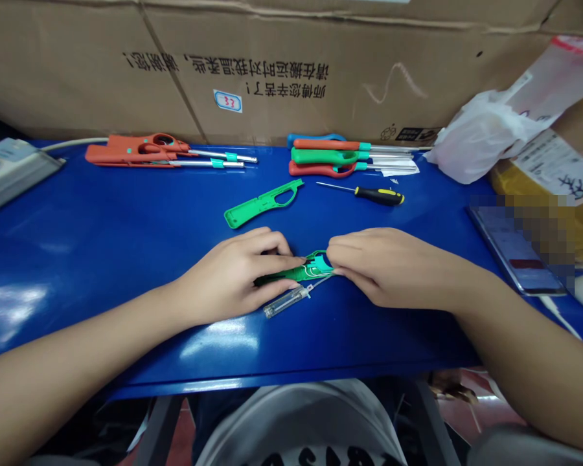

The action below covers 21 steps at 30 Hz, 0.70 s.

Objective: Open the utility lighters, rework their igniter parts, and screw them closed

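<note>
My left hand and my right hand meet at the middle of the blue table. Both are closed on a green plastic lighter shell with wires inside it. My left fingers pinch its left part, my right fingers pinch its right end. A clear tube with a metal tip lies just below the shell, near my left thumb. A second green shell half lies apart, beyond my hands.
Orange long-nosed lighters lie at the back left, a stack of red, green and blue ones at the back centre. A yellow-and-black screwdriver lies beside them. Cardboard boxes wall the back; plastic bags and a phone sit right.
</note>
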{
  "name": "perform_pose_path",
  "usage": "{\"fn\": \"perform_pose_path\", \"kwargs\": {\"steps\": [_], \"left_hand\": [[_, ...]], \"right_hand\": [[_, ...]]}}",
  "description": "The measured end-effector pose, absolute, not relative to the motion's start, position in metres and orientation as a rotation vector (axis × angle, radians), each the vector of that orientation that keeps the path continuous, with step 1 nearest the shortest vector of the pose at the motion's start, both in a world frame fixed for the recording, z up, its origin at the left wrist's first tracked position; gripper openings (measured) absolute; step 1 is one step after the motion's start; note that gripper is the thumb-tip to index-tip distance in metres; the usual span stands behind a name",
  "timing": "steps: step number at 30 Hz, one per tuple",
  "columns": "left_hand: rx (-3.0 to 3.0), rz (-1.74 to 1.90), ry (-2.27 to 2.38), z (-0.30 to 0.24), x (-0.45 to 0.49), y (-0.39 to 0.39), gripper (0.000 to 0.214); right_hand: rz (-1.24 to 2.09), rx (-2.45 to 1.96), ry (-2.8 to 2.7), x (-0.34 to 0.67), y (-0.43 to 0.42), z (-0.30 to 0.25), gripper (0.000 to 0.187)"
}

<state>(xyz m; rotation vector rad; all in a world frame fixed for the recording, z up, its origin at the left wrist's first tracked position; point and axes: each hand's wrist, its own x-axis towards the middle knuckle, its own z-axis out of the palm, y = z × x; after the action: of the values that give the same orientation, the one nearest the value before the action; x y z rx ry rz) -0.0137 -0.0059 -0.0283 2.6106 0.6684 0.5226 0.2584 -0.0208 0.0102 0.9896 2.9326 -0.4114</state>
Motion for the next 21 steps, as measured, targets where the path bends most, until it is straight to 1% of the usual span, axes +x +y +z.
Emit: {"fn": "perform_pose_path", "kwargs": {"steps": [6, 14, 21], "left_hand": [[2.597, 0.524, 0.672, -0.0269, -0.0132, -0.0061, 0.031], [2.556, 0.484, 0.726, -0.0271, -0.013, -0.007, 0.033], [2.532, 0.495, 0.702, -0.0284, -0.0118, -0.0071, 0.036]], "right_hand": [[-0.322, 0.924, 2.951, 0.2601, -0.0192, 0.0084, 0.02], [-0.414, 0.935, 2.995, 0.2616, -0.0159, 0.0078, 0.022], [-0.404, 0.934, 3.03, 0.2618, -0.0181, 0.0101, 0.022]]}}
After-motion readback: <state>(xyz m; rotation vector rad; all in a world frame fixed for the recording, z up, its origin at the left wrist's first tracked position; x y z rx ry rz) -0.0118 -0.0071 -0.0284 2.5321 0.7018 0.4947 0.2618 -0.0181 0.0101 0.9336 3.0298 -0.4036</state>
